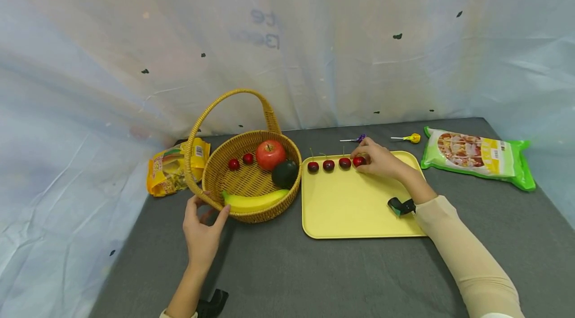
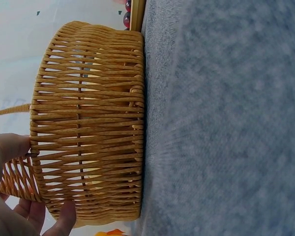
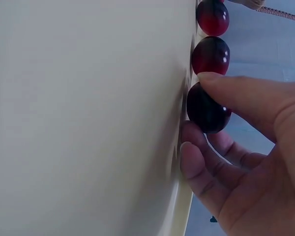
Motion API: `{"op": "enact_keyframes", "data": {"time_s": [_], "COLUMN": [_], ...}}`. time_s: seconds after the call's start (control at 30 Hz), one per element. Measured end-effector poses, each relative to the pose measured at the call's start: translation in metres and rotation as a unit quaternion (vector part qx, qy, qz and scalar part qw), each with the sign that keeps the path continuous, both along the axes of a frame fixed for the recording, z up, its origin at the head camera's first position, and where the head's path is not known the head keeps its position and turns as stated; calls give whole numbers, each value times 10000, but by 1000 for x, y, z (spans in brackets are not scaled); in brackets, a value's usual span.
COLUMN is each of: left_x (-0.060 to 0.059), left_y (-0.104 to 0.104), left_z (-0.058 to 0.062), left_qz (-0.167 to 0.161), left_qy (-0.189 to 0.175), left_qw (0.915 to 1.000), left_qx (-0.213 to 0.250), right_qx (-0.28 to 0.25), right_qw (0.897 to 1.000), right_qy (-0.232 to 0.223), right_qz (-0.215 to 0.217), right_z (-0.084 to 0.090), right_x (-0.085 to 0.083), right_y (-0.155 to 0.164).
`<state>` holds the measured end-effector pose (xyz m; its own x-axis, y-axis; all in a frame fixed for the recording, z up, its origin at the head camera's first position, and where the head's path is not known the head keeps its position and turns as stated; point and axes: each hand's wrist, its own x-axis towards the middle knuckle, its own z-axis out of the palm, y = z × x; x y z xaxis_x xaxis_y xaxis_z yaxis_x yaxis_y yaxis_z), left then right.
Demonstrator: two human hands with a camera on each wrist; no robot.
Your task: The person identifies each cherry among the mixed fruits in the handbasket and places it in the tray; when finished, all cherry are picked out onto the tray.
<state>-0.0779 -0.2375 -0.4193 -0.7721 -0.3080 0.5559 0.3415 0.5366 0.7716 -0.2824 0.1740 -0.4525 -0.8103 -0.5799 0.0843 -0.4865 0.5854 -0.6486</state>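
My left hand (image 1: pixel 202 235) grips the near left rim of a wicker basket (image 1: pixel 262 215) by its handle base, with the thumb at the rim and fingers against the outer weave (image 2: pixel 88 123). Inside the basket lie a banana (image 1: pixel 256 201), a red apple (image 1: pixel 270 154), a dark green avocado (image 1: pixel 285 174) and two cherries (image 1: pixel 233 164). At the far edge of a yellow tray (image 1: pixel 350 208), my right hand (image 1: pixel 382 162) pinches a dark red cherry (image 3: pixel 205 110) between thumb and fingers. Three more cherries (image 1: pixel 328 165) stand in a row to its left, stems up.
Behind the tray lie a purple lollipop (image 1: pixel 361 138) and a yellow lollipop (image 1: pixel 413 138). A green snack bag (image 1: pixel 476 155) lies at the right. A yellow snack bag (image 1: pixel 172 170) sits left of the basket. Plastic sheeting (image 1: pixel 314 43) hangs behind the grey table (image 1: pixel 341 278).
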Motion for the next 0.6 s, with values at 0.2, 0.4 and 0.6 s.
{"op": "enact_keyframes", "data": {"time_s": [0.2, 0.4, 0.6], "left_x": [-1, -1, -1], "left_y": [0, -1, -1], "left_z": [-1, -1, -1], "left_qz": [-32, -33, -20], "left_qy": [18, 22, 13], "left_qw": [10000, 10000, 10000], "left_qx": [25, 57, 55], "right_qx": [61, 52, 472], "right_qw": [9999, 10000, 9988], "right_qy": [78, 14, -51], "right_qz": [22, 33, -116], "right_z": [0, 1, 18], "right_x": [-1, 0, -1], "right_y": [0, 1, -4]}}
